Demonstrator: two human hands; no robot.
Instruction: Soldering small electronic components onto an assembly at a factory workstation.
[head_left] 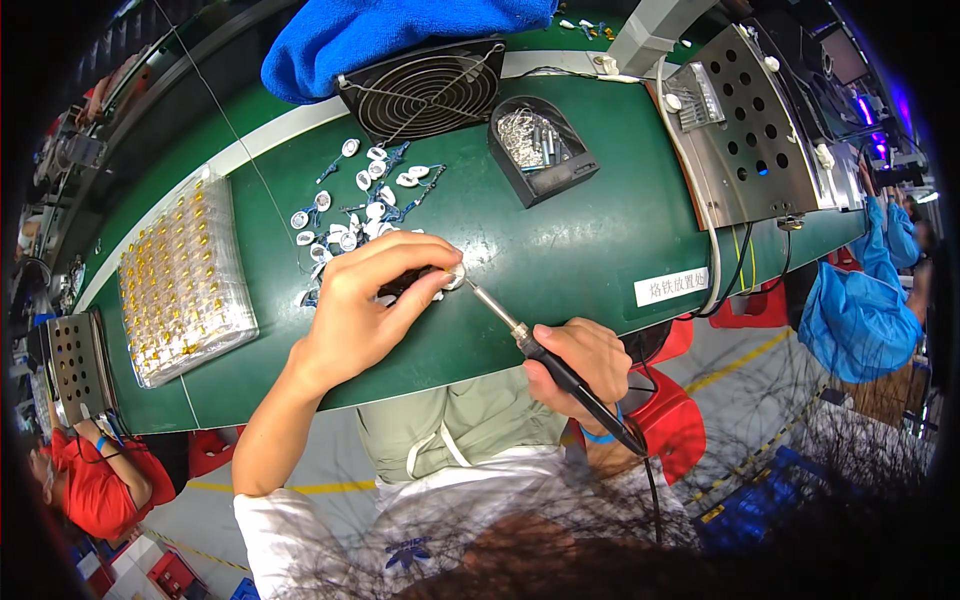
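Observation:
My left hand [365, 300] is closed in a pinch on a small white part [456, 276], held just above the green bench. My right hand [588, 362] grips a soldering iron [553, 366] by its black handle, like a pen. The metal tip of the iron reaches the white part or ends right beside it; I cannot tell whether they touch. Beyond my left hand lies a loose heap of small white oval parts [376, 211], several with dark blue leads. What my left palm covers is hidden.
A black holder [545, 184] with small metal pieces stands beyond my hands, near a black fan [425, 95] and a blue towel [400, 45]. At left sits a clear tray [240, 315] of brass-coloured parts. A perforated metal box [745, 130] stands right. Co-workers sit at both sides.

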